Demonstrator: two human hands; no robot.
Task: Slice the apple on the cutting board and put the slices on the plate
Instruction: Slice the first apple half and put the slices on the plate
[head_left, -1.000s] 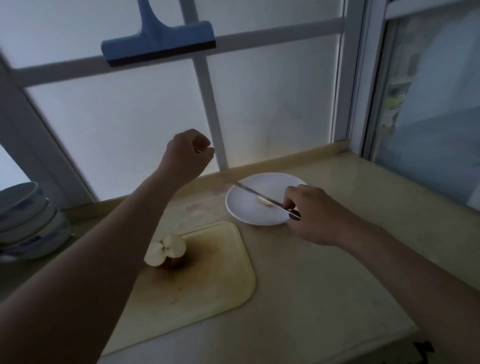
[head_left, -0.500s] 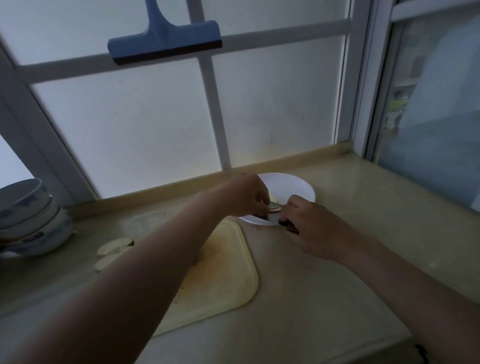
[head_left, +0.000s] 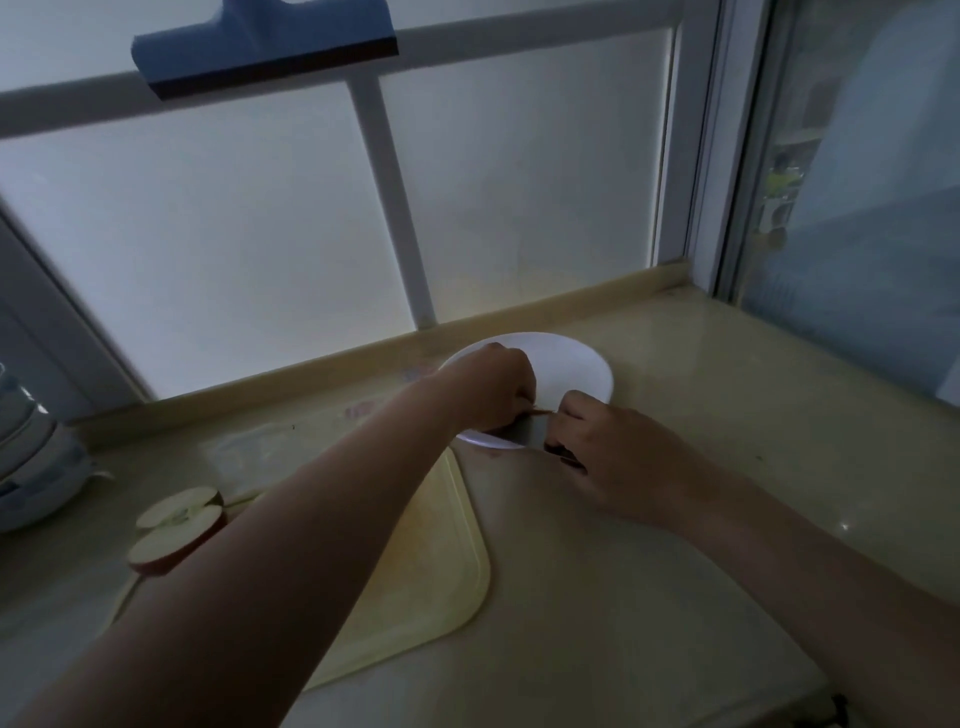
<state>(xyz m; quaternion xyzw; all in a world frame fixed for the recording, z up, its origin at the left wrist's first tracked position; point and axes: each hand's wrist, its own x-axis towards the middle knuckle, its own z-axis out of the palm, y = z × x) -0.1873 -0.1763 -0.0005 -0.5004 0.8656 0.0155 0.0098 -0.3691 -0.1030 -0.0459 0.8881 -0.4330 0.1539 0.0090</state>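
The left hand (head_left: 491, 387) is covering much of the plate (head_left: 582, 364), while the top edge is cropping the blue squeegee (head_left: 265, 47).

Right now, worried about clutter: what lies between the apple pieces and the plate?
In the head view: the left forearm, crossing above the cutting board, between apple pieces and plate.
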